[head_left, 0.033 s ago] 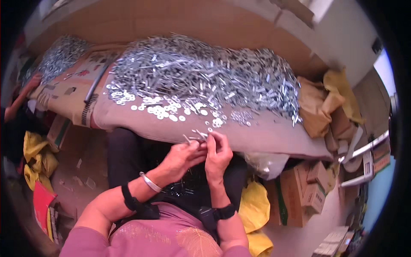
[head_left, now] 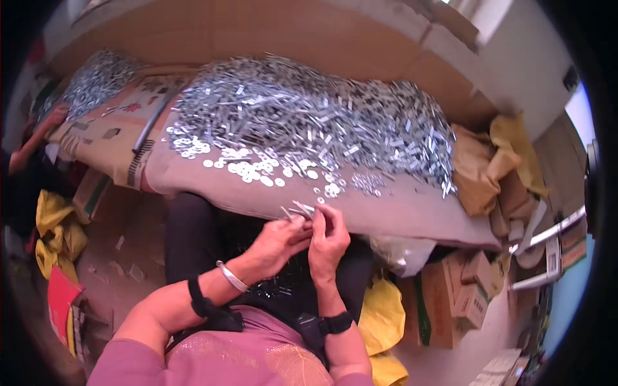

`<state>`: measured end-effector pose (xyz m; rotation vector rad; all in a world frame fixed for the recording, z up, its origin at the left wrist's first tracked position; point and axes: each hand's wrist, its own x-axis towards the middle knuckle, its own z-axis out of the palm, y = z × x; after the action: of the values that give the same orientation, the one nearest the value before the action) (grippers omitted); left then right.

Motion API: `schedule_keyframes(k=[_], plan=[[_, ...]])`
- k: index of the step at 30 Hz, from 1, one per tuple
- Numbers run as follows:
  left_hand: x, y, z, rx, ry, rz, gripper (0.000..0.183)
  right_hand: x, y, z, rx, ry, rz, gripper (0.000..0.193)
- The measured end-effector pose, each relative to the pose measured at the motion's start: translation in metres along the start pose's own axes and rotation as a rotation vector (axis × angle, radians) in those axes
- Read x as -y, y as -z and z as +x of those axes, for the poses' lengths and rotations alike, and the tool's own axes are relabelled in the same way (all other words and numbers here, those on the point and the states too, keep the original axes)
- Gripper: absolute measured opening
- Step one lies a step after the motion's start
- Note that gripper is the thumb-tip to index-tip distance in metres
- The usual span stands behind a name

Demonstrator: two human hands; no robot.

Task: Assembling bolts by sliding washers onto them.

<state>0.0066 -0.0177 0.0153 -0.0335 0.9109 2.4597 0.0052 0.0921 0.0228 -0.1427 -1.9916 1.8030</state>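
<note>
My left hand [head_left: 275, 243] is closed on several slim metal rods [head_left: 297, 210], whose ends stick out past the fingertips. Against it, my right hand [head_left: 329, 239] is closed too, with thumb and fingers pinched at the rods' right end; what lies inside that pinch is too small to make out. Both hands are held above my lap, just off the front edge of the padded work surface [head_left: 412, 209]. Beyond them lie flat round washers [head_left: 248, 170], a small cluster of nut-like pieces [head_left: 368, 183] and a long heap of silver metal parts [head_left: 309, 116].
At far left, another person's hand [head_left: 59, 114] reaches to a second metal heap [head_left: 103, 80]. A metal bar [head_left: 149, 123] lies on the cardboard. Brown wrapping [head_left: 475, 167] bounds the heap's right end. A clear plastic bag [head_left: 404, 254], cartons [head_left: 450, 296] and yellow sacks [head_left: 383, 315] sit lower right.
The view has shifted slightly, so the surface and heaps appear a little lower and further right. My hands keep almost the same pose around the rods.
</note>
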Motion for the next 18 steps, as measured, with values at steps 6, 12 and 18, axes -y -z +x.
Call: schedule_keyframes(k=[6,12,18], plan=[[-0.010,0.003,-0.003,-0.053,-0.071,-0.131,0.029,-0.006,-0.010,-0.011,0.074,0.546,-0.436,0.008],[-0.029,0.042,-0.014,-0.086,-0.164,-0.256,0.026,0.016,-0.036,-0.011,0.380,0.535,-0.415,0.014],[-0.075,0.057,-0.039,-0.235,-0.239,-0.214,0.010,0.025,-0.068,0.019,0.524,0.449,-0.277,0.013]])
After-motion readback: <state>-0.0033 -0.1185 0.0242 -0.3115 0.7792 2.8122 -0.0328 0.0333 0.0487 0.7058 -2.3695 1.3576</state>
